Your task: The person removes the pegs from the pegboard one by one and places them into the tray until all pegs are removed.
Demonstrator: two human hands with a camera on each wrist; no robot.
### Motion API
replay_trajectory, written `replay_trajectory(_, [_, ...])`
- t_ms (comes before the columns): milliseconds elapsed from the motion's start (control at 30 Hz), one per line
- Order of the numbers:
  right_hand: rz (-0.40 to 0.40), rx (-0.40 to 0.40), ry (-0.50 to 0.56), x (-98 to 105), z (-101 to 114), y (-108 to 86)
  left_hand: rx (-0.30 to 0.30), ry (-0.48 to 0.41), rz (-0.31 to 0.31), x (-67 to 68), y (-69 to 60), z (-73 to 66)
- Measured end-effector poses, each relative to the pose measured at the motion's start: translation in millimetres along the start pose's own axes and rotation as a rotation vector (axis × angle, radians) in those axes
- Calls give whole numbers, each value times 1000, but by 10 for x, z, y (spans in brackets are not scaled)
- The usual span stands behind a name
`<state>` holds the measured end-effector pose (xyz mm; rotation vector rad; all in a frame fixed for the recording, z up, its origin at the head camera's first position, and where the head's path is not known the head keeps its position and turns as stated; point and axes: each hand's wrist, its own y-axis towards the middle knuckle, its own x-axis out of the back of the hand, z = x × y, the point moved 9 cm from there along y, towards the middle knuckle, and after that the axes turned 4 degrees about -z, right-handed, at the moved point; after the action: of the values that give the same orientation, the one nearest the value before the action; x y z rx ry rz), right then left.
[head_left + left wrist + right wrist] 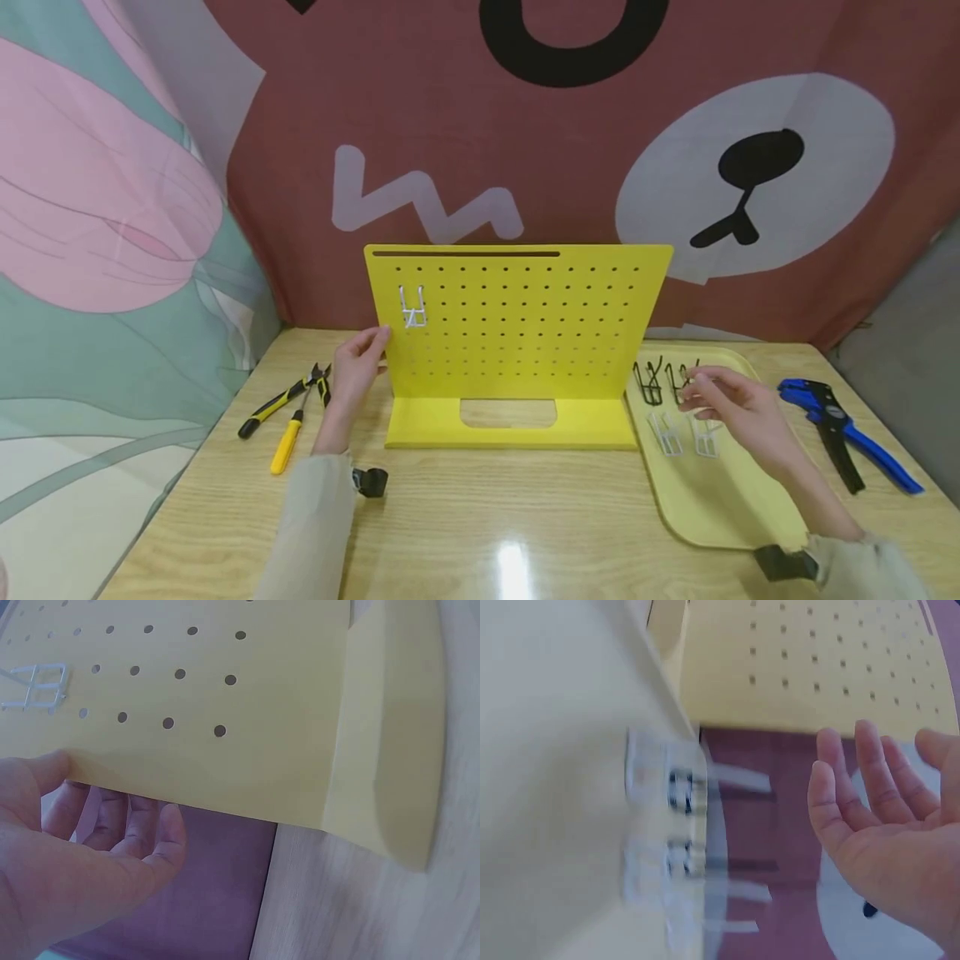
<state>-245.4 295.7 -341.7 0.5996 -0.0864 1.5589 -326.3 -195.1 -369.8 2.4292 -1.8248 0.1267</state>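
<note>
A yellow pegboard (517, 333) stands upright on its bent base. One white wire hook (413, 307) hangs in holes near its upper left corner. At the board's left edge my left hand (357, 372) grips the sheet, thumb on the front face and fingers behind it, as the left wrist view shows. My right hand (738, 408) is above the pale yellow tray (697, 508), fingers loosely bent and holding nothing. Below it lie black wire hooks (649, 383) and white wire hooks (666, 434); the right hand partly covers some. In the right wrist view the hooks are blurred.
Left of the pegboard lie black-and-yellow pliers (281, 406) and a yellow-handled screwdriver (287, 446). A blue-and-black wire stripper (847, 433) lies right of the tray. Behind the wooden table (480, 508) hangs a printed cloth (465, 125).
</note>
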Motion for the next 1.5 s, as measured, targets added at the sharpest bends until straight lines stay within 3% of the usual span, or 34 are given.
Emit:
replay_trajectory(300, [55,-84,121,-621,7,17,16,15,-8,0,0,3])
replay_trajectory(567, [92,-99,215,-1156,240,263,6,17,-2,11,9,10])
replay_trajectory(767, [148,-46,252,-1612,586,419,8,21,-5,16,10,13])
replay_trajectory(1067, [210,147,310,-2127,1042,638,12,10,-6,2,21,20])
replay_trajectory(1233, [246,123,321,-2364,1198,714,14,3,1,-5,10,17])
replay_trajectory(1500, [286,115,253,-2628,1374,766,15,11,-2,-6,-9,7])
